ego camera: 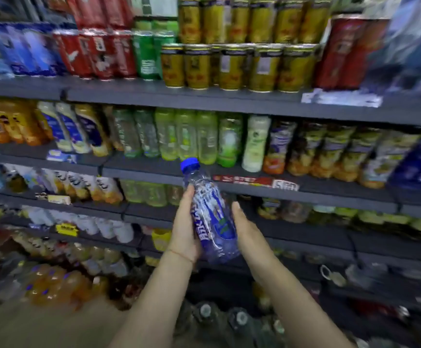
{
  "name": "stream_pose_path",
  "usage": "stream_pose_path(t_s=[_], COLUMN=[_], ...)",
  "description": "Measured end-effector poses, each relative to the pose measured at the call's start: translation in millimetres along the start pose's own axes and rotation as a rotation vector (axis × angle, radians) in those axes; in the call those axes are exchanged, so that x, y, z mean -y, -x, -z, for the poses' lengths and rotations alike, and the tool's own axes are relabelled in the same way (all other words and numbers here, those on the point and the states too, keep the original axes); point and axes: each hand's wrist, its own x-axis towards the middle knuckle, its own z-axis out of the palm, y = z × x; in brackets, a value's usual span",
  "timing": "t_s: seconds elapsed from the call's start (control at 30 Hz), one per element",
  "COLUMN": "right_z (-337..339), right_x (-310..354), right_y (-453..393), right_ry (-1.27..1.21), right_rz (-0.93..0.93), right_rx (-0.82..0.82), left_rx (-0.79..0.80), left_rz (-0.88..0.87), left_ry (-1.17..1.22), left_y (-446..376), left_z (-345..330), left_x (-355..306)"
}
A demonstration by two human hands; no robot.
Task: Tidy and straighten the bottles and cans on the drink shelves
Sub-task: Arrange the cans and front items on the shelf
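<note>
A clear water bottle (210,217) with a blue cap and a blue-and-white label is held in front of the shelves, tilted with its cap up and to the left. My left hand (184,232) grips its left side and my right hand (248,234) holds its right side, fingers behind it. Dark grey shelves (229,99) carry the drinks: yellow cans (232,66) on top, green bottles (186,136) in the row below.
Red cans (99,54) and blue packs (21,51) fill the top left. Orange bottles (3,124) stand at the left, juice bottles (330,151) at the right. Dark bottle tops (239,320) sit low in front. A price tag (254,182) hangs on a shelf edge.
</note>
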Motion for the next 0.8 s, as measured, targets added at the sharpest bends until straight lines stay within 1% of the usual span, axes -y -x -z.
stream_pose_path(t_s=[0.07,0.2,0.27,0.37,0.43,0.5,0.57,0.67,0.73,0.8], right_z=[46,130,174,244,293,341,387,444,475,505], right_x=[-12,-31,-36,-40,-42,-38,-32,-22,-20,-22], right_y=[12,20,16,9,5,4,3,4,5,2], right_ry=[-0.082,-0.016,-0.038,-0.123,-0.14,-0.079,-0.025,0.02,0.025,0.031], right_rz=[0.012,0.076,0.075,0.058,0.053,0.074,0.121,0.193,0.251,0.311], right_rx=[-0.044,-0.13,-0.2,-0.223,-0.229,-0.257,-0.293,-0.372,-0.444,-0.531], left_rx=[0.023,0.115,0.125,0.124,0.128,0.137,0.184,0.248,0.29,0.283], left_rz=[0.046,0.135,0.15,0.17,0.12,0.093,0.015,-0.119,-0.195,-0.226], left_ry=[-0.083,-0.28,-0.402,-0.58,-0.643,-0.677,-0.676,-0.676,-0.686,-0.68], left_y=[4,-3,-16,-49,-70,-87,-99,-109,-113,-117], left_z=[-39,-111,-137,-172,-206,-249,-294,-355,-383,-404], left_x=[32,88,118,167,194,218,240,273,294,312])
